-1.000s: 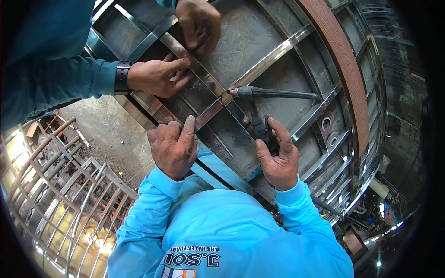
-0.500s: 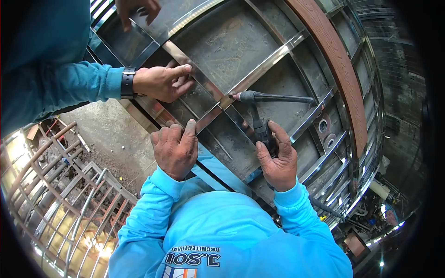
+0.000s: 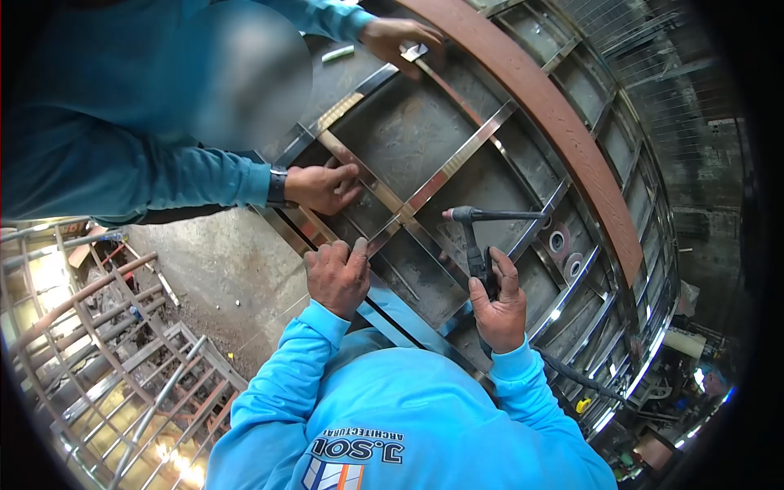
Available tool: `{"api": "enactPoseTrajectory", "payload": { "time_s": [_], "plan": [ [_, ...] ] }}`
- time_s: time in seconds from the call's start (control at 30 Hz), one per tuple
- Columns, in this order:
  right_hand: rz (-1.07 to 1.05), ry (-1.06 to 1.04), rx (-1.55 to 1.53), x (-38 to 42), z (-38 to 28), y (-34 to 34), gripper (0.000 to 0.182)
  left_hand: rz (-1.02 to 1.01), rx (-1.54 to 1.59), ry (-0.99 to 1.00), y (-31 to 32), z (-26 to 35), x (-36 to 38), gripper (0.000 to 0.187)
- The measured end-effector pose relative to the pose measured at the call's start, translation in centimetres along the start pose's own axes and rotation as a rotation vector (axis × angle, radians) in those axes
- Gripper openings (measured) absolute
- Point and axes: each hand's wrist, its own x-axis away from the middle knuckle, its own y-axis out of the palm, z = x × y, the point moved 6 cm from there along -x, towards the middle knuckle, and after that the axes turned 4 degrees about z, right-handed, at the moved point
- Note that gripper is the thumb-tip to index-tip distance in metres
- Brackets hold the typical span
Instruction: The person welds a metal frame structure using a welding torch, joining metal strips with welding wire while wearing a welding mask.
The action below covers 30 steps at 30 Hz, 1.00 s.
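Right hand (image 3: 500,310): yours, thumb and fingers closed round the black handle of one TIG welding torch (image 3: 471,237). Torch head lies above your grip, over the open cell right of a strip crossing; its pinkish nozzle points toward that crossing, near but apart from it. The long back cap points the other way.

Left hand (image 3: 338,279): yours, fingers bent, index finger reaching onto a strip of the polished metal lattice (image 3: 457,159), below the crossing. Whether it pinches the strip, you cannot tell from this view.

Lattice: shiny strips crossing over a dark, scuffed surface, in front of you.

Also present: a co-worker's nearer hand (image 3: 322,188), at a strip above your left, watch (image 3: 277,186) at the wrist; the co-worker's farther hand (image 3: 398,41), near the far strips, contact unclear; one curved brown wood-grain panel (image 3: 563,135); two ringed discs (image 3: 558,242) right of the torch; one dark cable (image 3: 580,377) beside your right sleeve.
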Motion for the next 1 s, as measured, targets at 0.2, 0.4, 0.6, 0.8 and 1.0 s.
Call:
{"api": "enactPoseTrajectory", "payload": {
  "time_s": [0.2,0.4,0.6,0.8,1.0],
  "plan": [
    [0.105,0.115,0.055,3.4,1.8,-1.9,0.060,-0.037,0.020,0.025,0.4,-0.1,0.1,0.031],
    [0.168,0.226,0.073,7.6,3.2,-3.7,0.061,-0.001,0.061,0.032,0.7,-0.5,0.1,0.027],
    [0.301,0.066,0.124,10.0,4.0,-4.7,0.060,0.013,0.102,0.048,0.5,-0.6,-0.1,0.021],
    [0.313,0.146,0.058,12.0,3.3,-5.8,0.063,-0.016,-0.016,0.051,0.7,-0.2,-0.2,0.015],
    [0.413,0.107,0.109,15.7,6.9,-7.8,0.062,-0.008,0.017,0.045,1.4,-1.1,-0.3,0.023]
  ]
}}
